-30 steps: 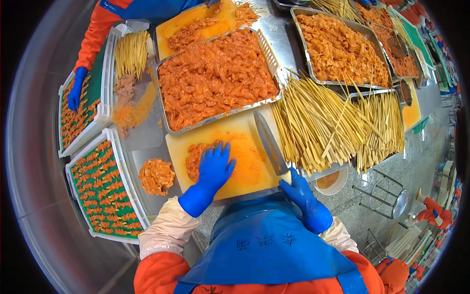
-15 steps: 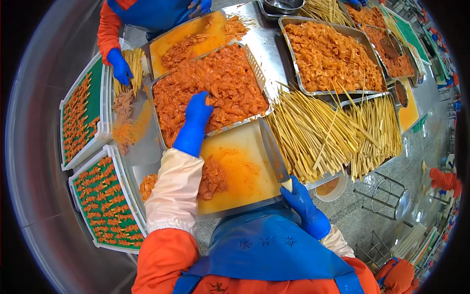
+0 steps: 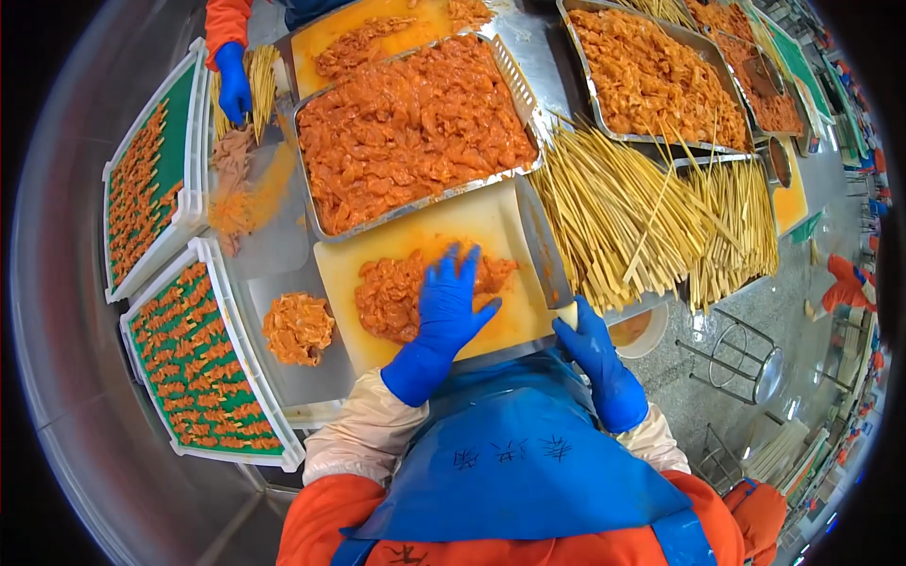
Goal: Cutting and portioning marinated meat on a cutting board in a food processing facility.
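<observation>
My left hand (image 3: 447, 307), in a blue glove, lies with fingers spread on a mound of reddish marinated meat pieces (image 3: 385, 297). The meat rests on a yellowish cutting board (image 3: 500, 222) in front of me. At the board's right edge, my right hand (image 3: 600, 363), also gloved in blue, is closed around the pale handle of a knife (image 3: 545, 255). Its broad blade points away from me, along the edge of the board. Just beyond the board stands a metal tray (image 3: 429, 200) heaped with the same meat.
Loose bamboo skewers (image 3: 618, 217) are piled to the right. Another meat tray (image 3: 651, 80) stands farther back. Left are white trays (image 3: 269, 401) of skewered meat and a separate meat clump (image 3: 298, 327). A co-worker's gloved hand (image 3: 234, 87) touches skewers. A stool (image 3: 746, 363) stands lower right.
My left hand has come back from the heaped tray onto the board, where the meat mound is now larger. My right hand stays at the knife handle. The view has shifted slightly.
</observation>
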Tool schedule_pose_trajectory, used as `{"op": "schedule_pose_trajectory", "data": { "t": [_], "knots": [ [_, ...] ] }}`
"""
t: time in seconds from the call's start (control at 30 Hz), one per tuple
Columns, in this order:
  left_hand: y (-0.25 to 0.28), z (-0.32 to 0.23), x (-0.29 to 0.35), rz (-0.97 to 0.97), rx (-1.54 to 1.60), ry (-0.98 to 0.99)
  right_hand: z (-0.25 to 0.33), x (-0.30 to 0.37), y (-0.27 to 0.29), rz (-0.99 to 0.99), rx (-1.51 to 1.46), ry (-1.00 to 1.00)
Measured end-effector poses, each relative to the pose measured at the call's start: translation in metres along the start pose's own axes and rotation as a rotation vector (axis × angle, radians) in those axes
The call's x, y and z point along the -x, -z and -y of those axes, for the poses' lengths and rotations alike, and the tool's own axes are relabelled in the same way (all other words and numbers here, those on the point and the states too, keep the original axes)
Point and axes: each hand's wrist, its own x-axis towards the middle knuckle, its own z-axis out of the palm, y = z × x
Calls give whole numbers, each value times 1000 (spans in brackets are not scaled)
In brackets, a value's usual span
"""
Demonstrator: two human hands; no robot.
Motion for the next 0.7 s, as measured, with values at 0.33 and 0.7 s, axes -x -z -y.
{"op": "schedule_pose_trajectory", "data": {
  "t": [0.33, 0.7],
  "knots": [
    [-35, 12, -7, -135, 107, -54, -27, 9, -8, -20, 316, 107],
    [-47, 12, -6, -214, 132, -13, -12, -21, -46, -55, 739, 152]
  ]
}}
